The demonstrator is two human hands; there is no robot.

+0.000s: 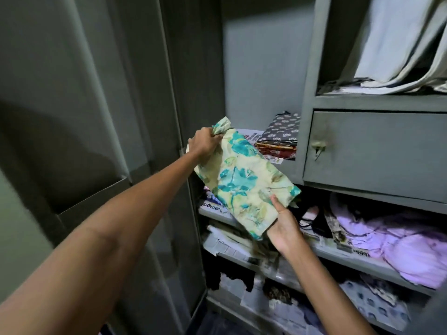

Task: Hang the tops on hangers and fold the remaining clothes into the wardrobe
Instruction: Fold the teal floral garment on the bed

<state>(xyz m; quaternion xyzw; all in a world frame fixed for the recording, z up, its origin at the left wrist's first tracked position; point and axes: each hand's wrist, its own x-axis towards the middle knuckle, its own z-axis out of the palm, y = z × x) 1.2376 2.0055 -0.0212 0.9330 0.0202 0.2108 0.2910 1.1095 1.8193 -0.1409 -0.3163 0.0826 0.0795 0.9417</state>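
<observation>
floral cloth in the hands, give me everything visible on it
The folded floral cloth is pale yellow with teal flowers and green leaves, thin woven fabric by its look. It hangs tilted in front of the wardrobe shelves. The left hand grips its bunched upper end; the right hand holds its lower edge, thumb on top.

Both hands hold a folded pale-yellow cloth with teal flowers (pixel 244 187) before the grey metal wardrobe (pixel 314 68): left hand (pixel 204 142) grips its top corner, right hand (pixel 284 228) supports the lower end (thumb on top)
</observation>
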